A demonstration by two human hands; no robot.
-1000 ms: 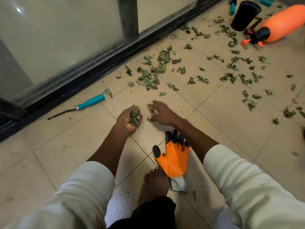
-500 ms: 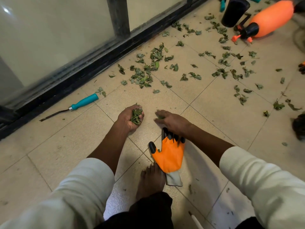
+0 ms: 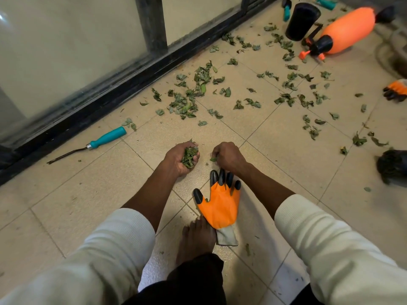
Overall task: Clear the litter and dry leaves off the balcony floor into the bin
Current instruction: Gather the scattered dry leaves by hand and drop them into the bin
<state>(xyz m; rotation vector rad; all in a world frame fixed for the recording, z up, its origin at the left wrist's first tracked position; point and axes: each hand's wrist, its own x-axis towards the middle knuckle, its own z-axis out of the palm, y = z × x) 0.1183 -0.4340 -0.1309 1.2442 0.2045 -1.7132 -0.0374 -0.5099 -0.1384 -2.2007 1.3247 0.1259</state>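
Note:
My left hand point(image 3: 178, 158) is cupped palm-up just above the tiled floor and holds a clump of dry green leaves point(image 3: 189, 156). Beside it, my right hand point(image 3: 229, 157) pinches a single leaf point(image 3: 213, 159) at floor level. Several more dry leaves point(image 3: 187, 102) lie scattered over the tiles ahead, thickest near the black door track and spreading to the right. A black bin point(image 3: 301, 20) stands far off at the top right.
An orange glove point(image 3: 220, 205) lies flat by my bare foot point(image 3: 196, 241). A teal-handled tool point(image 3: 97, 142) rests along the sliding door track point(image 3: 123, 84). An orange sprayer point(image 3: 345, 29) lies by the bin. Another orange glove point(image 3: 396, 90) and a dark object point(image 3: 392, 166) sit at the right edge.
My right hand drew back from the floor toward my left hand and now pinches a leaf. The view shifted slightly, showing more of the right side.

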